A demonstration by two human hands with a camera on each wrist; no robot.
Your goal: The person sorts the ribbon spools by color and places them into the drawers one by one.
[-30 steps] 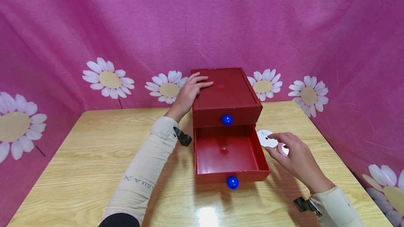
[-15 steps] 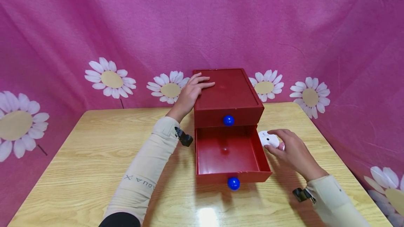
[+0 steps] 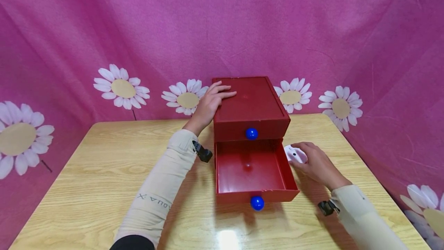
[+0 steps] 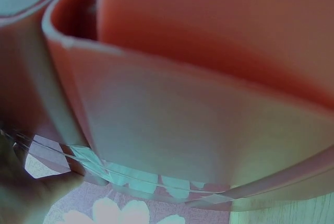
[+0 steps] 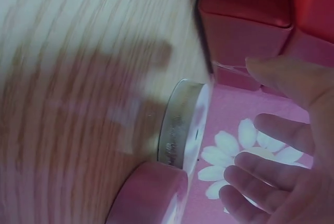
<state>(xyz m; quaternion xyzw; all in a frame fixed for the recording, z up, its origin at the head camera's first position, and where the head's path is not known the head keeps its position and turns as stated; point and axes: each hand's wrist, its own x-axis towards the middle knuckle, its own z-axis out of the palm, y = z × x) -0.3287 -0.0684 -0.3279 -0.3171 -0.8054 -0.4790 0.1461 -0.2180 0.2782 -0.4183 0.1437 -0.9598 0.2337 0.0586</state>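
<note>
A red two-drawer box (image 3: 249, 101) stands on the table, its lower drawer (image 3: 254, 196) pulled out and its upper one closed. My left hand (image 3: 208, 105) rests on the left edge of its top, fingers spread over the lid. To the right of the box, my right hand (image 3: 317, 165) reaches over a ribbon spool (image 3: 295, 154) with a white face. In the right wrist view this spool (image 5: 180, 125) carries a pale gold ribbon and stands apart from my spread fingers (image 5: 255, 182). A pink ribbon roll (image 5: 151, 192) lies beside it; in the head view my right hand hides it.
The wooden table (image 3: 114, 173) reaches out to both sides of the box. A pink cloth with daisies (image 3: 243, 22) hangs behind and around it. Blue knobs (image 3: 257, 203) jut from the drawer fronts. Both wrists wear small black cameras.
My right hand has moved slightly left and over the spools, covering the pink roll in the head view. My left hand stays on the box, and the lower drawer remains out.
</note>
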